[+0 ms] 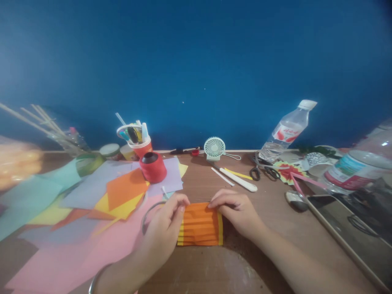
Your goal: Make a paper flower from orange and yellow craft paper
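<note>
An orange sheet of pleated paper (202, 224) with yellow side edges lies on the brown table in front of me, creased crosswise. My left hand (167, 222) pinches its upper left corner between thumb and fingers. At the upper right corner, my right hand (234, 210) grips the paper with thumb and bent fingers. A grey ring-like object (147, 212) shows partly behind my left hand. Just beyond the hands lie a white-handled craft knife (241, 181) and thin white (222, 176) and yellow paper strips (239, 173).
Coloured paper sheets (88, 228) spread over the left side, with a red thread spool (153, 167) and a pen cup (139, 141) behind. A small fan (214, 148) stands by the wall. Rightward are scissors (265, 169), a tilted bottle (286, 130), a brush (296, 201) and a phone (352, 232).
</note>
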`<control>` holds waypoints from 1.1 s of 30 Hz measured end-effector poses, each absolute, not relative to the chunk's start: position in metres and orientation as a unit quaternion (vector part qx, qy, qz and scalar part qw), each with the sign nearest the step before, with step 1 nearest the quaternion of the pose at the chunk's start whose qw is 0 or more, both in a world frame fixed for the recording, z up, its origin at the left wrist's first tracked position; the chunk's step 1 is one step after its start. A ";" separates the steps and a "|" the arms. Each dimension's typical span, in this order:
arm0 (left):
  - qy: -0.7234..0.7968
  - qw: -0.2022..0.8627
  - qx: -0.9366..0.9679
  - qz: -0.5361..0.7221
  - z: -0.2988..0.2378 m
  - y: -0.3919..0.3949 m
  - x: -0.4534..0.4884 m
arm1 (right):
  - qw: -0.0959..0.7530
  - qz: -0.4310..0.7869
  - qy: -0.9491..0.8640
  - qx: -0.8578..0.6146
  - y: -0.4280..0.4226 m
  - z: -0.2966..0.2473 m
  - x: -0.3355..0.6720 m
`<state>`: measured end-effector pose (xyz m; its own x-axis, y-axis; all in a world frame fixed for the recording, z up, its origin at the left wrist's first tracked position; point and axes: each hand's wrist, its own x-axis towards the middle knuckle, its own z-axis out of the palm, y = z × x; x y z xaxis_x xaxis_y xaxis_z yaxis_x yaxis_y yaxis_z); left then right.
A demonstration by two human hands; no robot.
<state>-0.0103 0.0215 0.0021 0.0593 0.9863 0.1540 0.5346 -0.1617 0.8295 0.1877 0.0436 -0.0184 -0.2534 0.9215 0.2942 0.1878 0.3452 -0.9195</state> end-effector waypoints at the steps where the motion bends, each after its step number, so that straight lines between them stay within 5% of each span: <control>1: 0.570 0.295 0.676 0.362 0.002 0.022 -0.011 | 0.454 0.397 -0.686 -0.406 0.044 -0.018 0.188; 17: 0.593 0.391 0.606 0.359 -0.010 0.027 -0.014 | 0.448 0.419 -0.668 -0.421 0.048 -0.016 0.190; 33: 0.605 0.323 0.630 0.364 0.000 0.024 -0.014 | 0.472 0.384 -0.672 -0.422 0.044 -0.017 0.186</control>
<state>-0.0139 0.0242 0.0000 0.0020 0.9977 0.0677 0.5281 -0.0586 0.8472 0.1856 0.0435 -0.0167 -0.1977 0.9300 0.3098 0.2041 0.3482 -0.9149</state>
